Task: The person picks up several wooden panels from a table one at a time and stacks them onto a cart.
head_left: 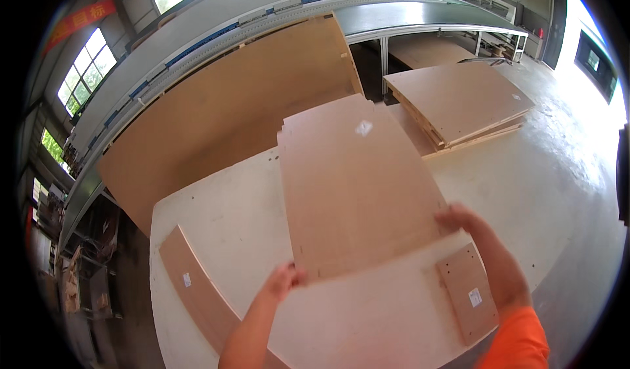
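A large light-brown wooden panel (pixel 361 192) with a white label near its far end is gripped at its near edge by both hands. My left hand (pixel 285 280) is closed on the near left corner, and my right hand (pixel 459 219) is closed around the near right corner. At its far end the outline is stepped; whether other panels lie beneath there I cannot tell. Below my right hand lies a small labelled board (pixel 467 293) with dark holes. A long narrow board (pixel 197 287), also labelled, lies left of my left forearm, which covers part of it.
The pale worktable (pixel 216 205) has a rounded-looking left edge. Behind it a big brown sheet (pixel 243 87) leans against a long conveyor-like machine (pixel 426 15). Stacked panels (pixel 462 100) stand at the far right. Wood scraps (pixel 72 284) lie at the left.
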`<action>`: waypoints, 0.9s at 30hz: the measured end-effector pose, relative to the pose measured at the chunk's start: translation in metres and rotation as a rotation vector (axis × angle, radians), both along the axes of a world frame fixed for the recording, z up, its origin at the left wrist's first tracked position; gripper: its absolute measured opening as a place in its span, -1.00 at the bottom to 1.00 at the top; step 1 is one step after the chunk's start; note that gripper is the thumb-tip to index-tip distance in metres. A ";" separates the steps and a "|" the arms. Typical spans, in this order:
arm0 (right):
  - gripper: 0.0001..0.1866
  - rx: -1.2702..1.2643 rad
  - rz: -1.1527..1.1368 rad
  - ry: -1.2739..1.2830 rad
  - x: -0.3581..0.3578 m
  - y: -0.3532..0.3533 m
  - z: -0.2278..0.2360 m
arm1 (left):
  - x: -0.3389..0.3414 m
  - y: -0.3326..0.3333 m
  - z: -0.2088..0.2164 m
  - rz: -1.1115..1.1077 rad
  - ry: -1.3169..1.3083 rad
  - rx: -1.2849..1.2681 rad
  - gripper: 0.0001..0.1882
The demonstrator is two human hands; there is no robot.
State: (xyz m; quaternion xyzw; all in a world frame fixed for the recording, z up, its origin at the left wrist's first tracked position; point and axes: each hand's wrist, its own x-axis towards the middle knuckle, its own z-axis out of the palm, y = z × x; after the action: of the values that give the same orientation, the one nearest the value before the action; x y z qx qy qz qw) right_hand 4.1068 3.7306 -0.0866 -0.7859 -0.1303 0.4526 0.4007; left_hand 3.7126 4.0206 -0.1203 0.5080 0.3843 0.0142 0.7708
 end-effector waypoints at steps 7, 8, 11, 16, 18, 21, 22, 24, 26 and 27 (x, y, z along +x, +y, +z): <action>-0.65 -0.143 -0.377 -0.472 -0.231 -0.115 -0.017 | -0.113 -0.104 -0.001 0.505 0.173 0.025 -0.66; -0.65 -0.077 -0.475 -0.444 -0.264 -0.133 -0.019 | -0.127 -0.106 -0.004 0.494 0.165 0.093 -0.67; -0.63 -0.018 -0.794 -0.362 -0.378 -0.217 -0.052 | -0.156 -0.124 -0.016 0.246 0.166 0.175 -0.64; -0.62 -0.127 -1.295 -0.455 -0.581 -0.313 -0.048 | -0.154 -0.198 0.003 -0.332 0.102 0.309 -0.71; -0.59 -0.283 -1.392 -0.474 -0.653 -0.347 -0.058 | -0.148 -0.243 0.017 -0.506 -0.019 0.254 -0.73; -0.58 -0.378 -1.748 -0.492 -0.749 -0.357 -0.037 | -0.145 -0.318 0.034 -0.804 -0.154 0.124 -0.70; -0.58 -0.384 -1.896 -0.496 -0.793 -0.361 -0.037 | -0.144 -0.348 0.034 -0.960 -0.165 0.134 -0.70; -0.58 -0.367 -2.154 -0.503 -0.871 -0.362 -0.041 | -0.156 -0.411 0.028 -1.227 -0.185 0.178 -0.68; -0.59 -0.293 -2.445 -0.514 -0.940 -0.343 -0.060 | -0.181 -0.471 0.026 -1.472 -0.274 0.140 -0.66; -0.59 -0.270 -2.572 -0.524 -0.971 -0.333 -0.067 | -0.194 -0.505 0.031 -1.583 -0.321 0.110 -0.64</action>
State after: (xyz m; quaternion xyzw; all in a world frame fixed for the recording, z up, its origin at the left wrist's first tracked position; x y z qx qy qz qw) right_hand 3.1363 3.3975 -0.1534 -0.4454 0.6772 -0.4038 0.4242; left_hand 3.5187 3.5157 -0.0894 0.6584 -0.2061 -0.4439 0.5719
